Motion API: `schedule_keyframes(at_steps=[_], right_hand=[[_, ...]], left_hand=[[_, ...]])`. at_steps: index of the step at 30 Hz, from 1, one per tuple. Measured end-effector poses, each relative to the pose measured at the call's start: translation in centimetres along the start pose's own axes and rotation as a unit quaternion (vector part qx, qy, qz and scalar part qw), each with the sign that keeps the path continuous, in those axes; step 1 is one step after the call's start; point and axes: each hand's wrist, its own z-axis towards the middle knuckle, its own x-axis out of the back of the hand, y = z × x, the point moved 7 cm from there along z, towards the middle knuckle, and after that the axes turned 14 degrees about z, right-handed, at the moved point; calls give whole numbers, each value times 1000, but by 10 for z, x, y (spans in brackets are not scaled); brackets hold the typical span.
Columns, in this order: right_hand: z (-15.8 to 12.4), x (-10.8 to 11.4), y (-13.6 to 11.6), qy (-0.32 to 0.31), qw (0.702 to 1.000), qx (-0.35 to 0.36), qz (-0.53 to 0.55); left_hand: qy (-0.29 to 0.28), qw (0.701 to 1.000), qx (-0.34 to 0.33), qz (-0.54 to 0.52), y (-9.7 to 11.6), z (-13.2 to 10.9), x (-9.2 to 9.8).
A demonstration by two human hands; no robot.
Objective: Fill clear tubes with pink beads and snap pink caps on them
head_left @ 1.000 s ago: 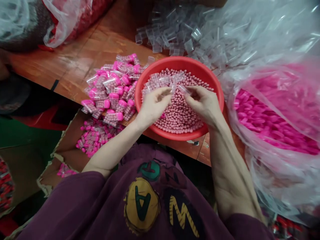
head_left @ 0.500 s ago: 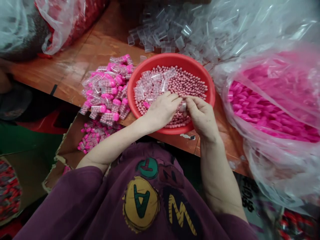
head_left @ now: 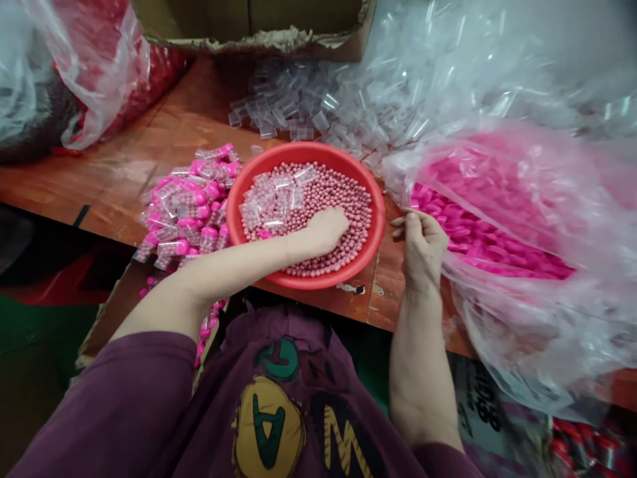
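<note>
My left hand [head_left: 327,231] is curled over the pink beads [head_left: 343,192] in a red plastic bowl [head_left: 379,219]. Its fingertips are hidden, so anything inside the hand does not show. To the right of the bowl, my right hand [head_left: 423,238] is closed with thumb and forefinger together at the near edge of a clear plastic bag [head_left: 462,285]. What it pinches, if anything, is too small to tell. Several empty clear tubes [head_left: 279,192] lie on the beads at the bowl's left side. Bright pink caps [head_left: 497,249] fill the bag.
Bead-filled tubes with pink caps [head_left: 186,206] are heaped left of the bowl, with more in a carton below the table edge. Empty clear tubes [head_left: 298,109] spread behind it. A torn cardboard box [head_left: 249,33] stands at the back; a red-filled bag [head_left: 114,73] sits far left.
My hands, together over the bowl before, are now apart. The right has gone out to the cap bag; the left stays low over the beads. The view has shifted, and the cardboard box shows.
</note>
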Motion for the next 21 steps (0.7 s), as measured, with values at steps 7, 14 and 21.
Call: schedule_keyframes(at_steps=[7,14,21], right_hand=[[86,-40,52,-69,987,-18,-146],[171,-104,66,-138,947,25,-291],[168,-89,85,-188,902,72,-381]], left_hand=[[8,974,58,-219,-21,-4,22],[65,800,188,-566,-30,-57,39],[43,723,266,-636,-31,-71,26]])
